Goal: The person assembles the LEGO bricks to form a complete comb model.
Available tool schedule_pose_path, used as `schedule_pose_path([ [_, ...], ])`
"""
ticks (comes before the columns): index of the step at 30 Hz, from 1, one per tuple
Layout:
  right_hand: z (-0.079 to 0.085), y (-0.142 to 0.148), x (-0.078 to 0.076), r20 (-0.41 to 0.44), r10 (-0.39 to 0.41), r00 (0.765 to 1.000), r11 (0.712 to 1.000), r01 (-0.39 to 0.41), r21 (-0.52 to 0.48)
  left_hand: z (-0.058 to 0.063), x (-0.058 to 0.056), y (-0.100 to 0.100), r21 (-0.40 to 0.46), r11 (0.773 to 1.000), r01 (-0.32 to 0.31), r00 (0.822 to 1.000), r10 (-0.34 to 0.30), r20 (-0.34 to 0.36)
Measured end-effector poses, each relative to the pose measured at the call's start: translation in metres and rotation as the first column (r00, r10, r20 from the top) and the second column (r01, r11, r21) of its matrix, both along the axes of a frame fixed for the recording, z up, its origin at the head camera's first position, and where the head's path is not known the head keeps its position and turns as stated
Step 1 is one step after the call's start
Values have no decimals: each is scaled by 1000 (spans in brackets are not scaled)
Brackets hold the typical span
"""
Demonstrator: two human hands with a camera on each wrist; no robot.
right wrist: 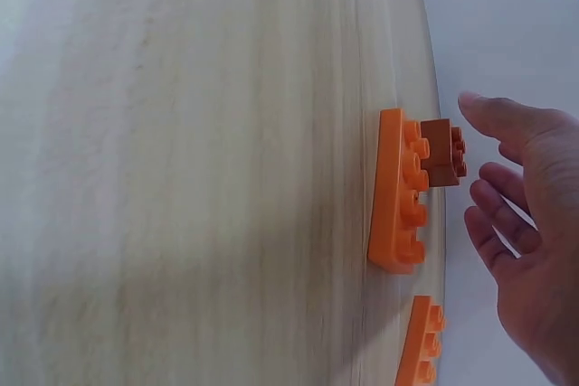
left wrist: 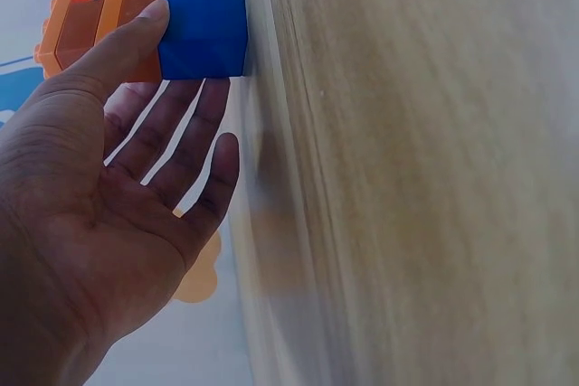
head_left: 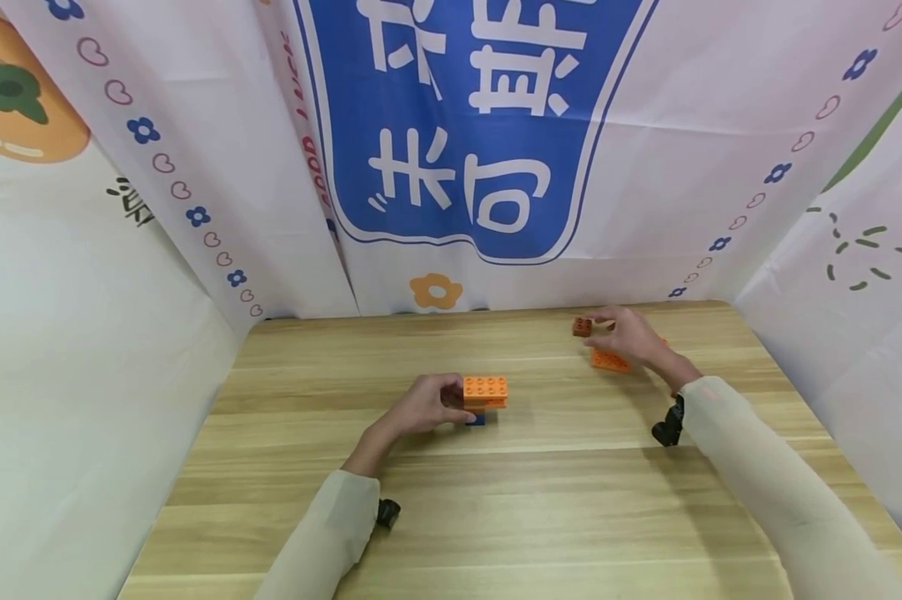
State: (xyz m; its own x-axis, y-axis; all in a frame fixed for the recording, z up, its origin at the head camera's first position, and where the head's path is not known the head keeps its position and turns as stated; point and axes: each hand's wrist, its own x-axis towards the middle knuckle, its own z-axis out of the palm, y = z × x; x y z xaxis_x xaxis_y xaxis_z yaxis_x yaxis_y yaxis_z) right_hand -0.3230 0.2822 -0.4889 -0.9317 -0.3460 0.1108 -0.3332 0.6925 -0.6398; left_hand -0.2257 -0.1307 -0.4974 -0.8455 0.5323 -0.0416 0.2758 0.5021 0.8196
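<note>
Blue at its base, a brick stack (head_left: 485, 388) is pinched upright between thumb and fingers of the left hand (head_left: 425, 405), on or just above the wooden table (head_left: 511, 517); farther off, orange bricks (head_left: 609, 360) lie by the right hand (head_left: 631, 335), its fingers apart beside a small brown brick (head_left: 582, 327)

High head view, forward-down — 2 close wrist views — table (head_left: 571, 508) in all 3.

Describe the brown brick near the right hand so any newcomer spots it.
On the wooden table, look near the far edge, right of centre. Just left of the right hand is the brown brick, shorter and darker than the nearby orange bricks.
</note>
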Motion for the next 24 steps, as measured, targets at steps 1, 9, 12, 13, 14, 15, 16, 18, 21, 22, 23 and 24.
schedule_pose_path([
  [1, 0, 0, -1, 7, -5, 1000, 1000, 5, -2, 0, 0, 0, -2, 1000, 1, 1000, -1, 2],
  [9, -8, -1, -10, 47, -48, 998, 999, 48, 12, 1, 0, 0, -4, 1000, 15, 1000, -15, 1],
  [12, -10, -2, -12, 52, -62, 997, 998, 60, 24, 0, -1, -1, -4, 1000, 20, 1000, -20, -2],
  [13, -11, -2, -13, 50, -65, 997, 998, 63, 28, 0, -1, -1, -4, 1000, 22, 1000, -22, -4],
  [14, -12, -2, -14, 47, -67, 997, 997, 65, 32, 0, -1, -1, -4, 1000, 23, 1000, -23, -6],
  [15, -12, -2, -15, 47, -68, 997, 997, 66, 32, 0, -1, 0, -3, 1000, 25, 1000, -25, -7],
  [16, -13, -2, -15, 47, -71, 996, 997, 69, 33, 1, -1, 0, -2, 1000, 27, 1000, -27, -5],
  [18, -14, -2, -16, 45, -75, 996, 997, 73, 35, 1, -1, 0, 0, 1000, 29, 1000, -29, -5],
  [21, -16, -4, -17, 47, -81, 996, 996, 80, 31, 1, -1, -1, -1, 1000, 29, 1000, -29, -3],
  [22, -16, -4, -17, 47, -82, 995, 996, 81, 30, 1, -1, -1, -3, 1000, 28, 1000, -28, -4],
  [23, -17, -5, -18, 50, -83, 995, 996, 82, 28, 0, -1, -1, -3, 1000, 27, 1000, -27, -4],
  [24, -17, -6, -18, 52, -84, 995, 996, 83, 24, 0, -2, -1, -3, 1000, 26, 1000, -26, -3],
])
